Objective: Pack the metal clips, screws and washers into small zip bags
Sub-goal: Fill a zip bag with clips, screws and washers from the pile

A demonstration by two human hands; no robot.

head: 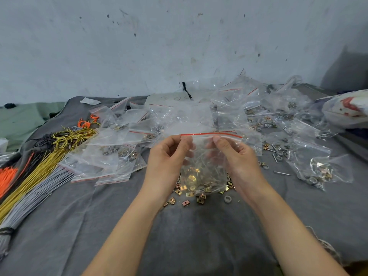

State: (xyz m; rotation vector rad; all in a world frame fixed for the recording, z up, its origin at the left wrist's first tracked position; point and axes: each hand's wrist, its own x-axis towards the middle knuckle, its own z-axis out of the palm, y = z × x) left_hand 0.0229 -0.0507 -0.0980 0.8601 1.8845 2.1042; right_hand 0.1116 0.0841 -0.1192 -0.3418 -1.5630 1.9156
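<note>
I hold a small clear zip bag [205, 168] with a red strip along its top, upright above the grey cloth. My left hand [169, 156] pinches the top edge at its left end. My right hand [237, 156] pinches the same edge nearer the middle. Brass-coloured metal clips and thin screws lie inside the bag's bottom. Loose metal clips [185, 196] and a grey washer [228, 199] lie on the cloth below the bag. More screws and washers [276, 154] are scattered to the right.
Piles of small zip bags [111, 156], some filled, spread across the grey cloth [199, 236] behind and at the right [318, 168]. Bundles of yellow, grey and orange cords [39, 170] lie at the left. A stained wall [179, 46] stands behind.
</note>
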